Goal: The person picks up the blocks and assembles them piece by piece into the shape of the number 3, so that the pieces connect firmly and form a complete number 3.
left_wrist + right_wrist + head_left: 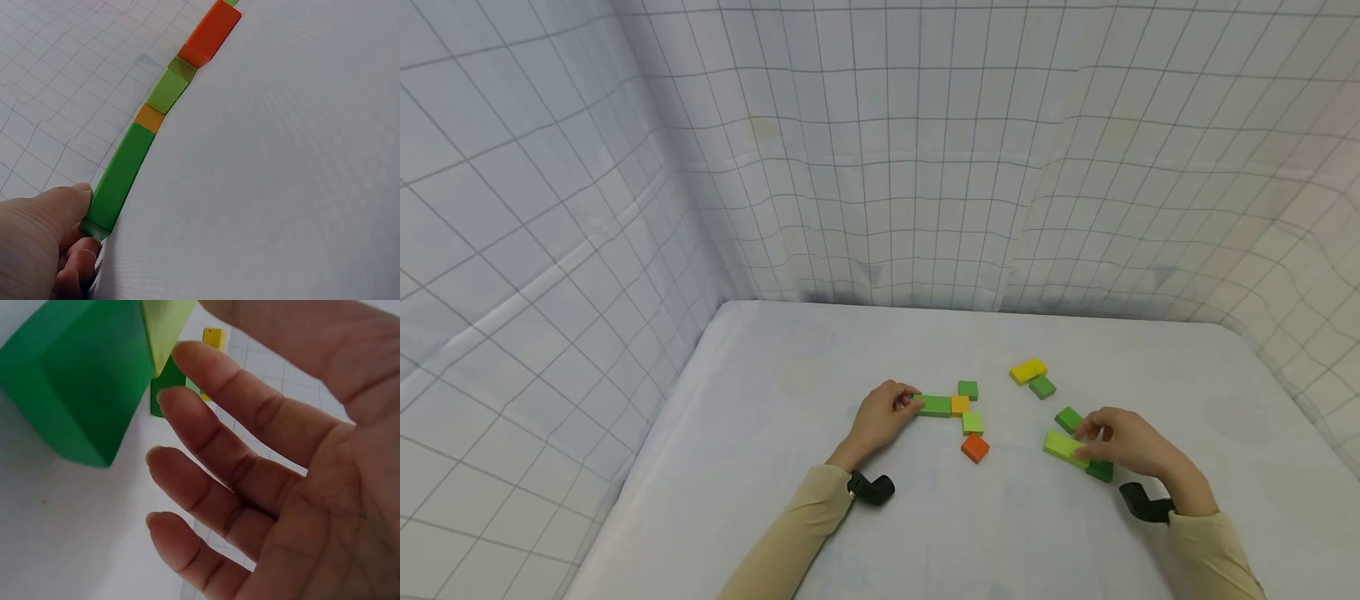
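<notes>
Head view: on white cloth (970,533) amid gridded curtains (880,167), left hand (877,417) pinches a green block (936,406), right hand (1126,442) half-open, hold unclear.

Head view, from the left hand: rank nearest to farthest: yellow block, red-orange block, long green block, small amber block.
From the left hand:
1. Long green block: in the fingers, at its left end.
2. Small amber block: at the green block's right end.
3. Red-orange block: to the right, closer to the person.
4. Yellow block: farther right, toward the back.
</notes>
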Demonstrator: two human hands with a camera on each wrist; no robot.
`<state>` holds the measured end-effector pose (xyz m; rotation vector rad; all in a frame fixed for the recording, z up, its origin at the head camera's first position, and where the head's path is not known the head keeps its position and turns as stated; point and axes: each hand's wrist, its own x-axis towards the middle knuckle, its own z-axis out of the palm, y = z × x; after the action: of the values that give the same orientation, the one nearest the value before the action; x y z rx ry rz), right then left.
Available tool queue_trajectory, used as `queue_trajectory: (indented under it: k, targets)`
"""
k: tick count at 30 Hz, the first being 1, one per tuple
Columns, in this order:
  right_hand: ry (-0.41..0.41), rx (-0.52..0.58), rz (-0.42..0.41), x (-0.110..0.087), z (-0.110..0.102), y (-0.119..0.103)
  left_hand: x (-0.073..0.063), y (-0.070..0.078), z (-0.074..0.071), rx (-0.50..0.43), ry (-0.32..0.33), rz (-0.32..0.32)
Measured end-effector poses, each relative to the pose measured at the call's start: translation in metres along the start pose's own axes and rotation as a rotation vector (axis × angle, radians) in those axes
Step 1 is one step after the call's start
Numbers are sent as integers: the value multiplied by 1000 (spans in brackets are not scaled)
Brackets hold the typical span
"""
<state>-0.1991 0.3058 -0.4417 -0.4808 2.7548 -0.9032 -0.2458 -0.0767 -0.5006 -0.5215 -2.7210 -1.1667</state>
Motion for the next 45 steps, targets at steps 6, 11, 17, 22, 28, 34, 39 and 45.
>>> queue_trajectory:
  k: [6,11,17,22,28,34,39,45]
  targets:
    - [-71,48,54,-2,1,8,1,0,1,10,-2,0]
    - [-78,61,45,1,3,11,0,0,1,9,4,9]
    - [-71,60,29,7,12,3,-1,2,0,5,9,3]
    - [-83,54,-14,10,19,-7,-1,2,0,13,2,-3]
    - [-76,39,-39,12,22,-9,0,2,0,12,-1,2]
    - [-84,78,-25,10,24,-7,0,3,-1,13,6,8]
    - [-134,107,-46,7,22,-8,0,2,0,15,2,2]
    - [-161,93,-135,4,24,-12,1,3,0,15,3,-3]
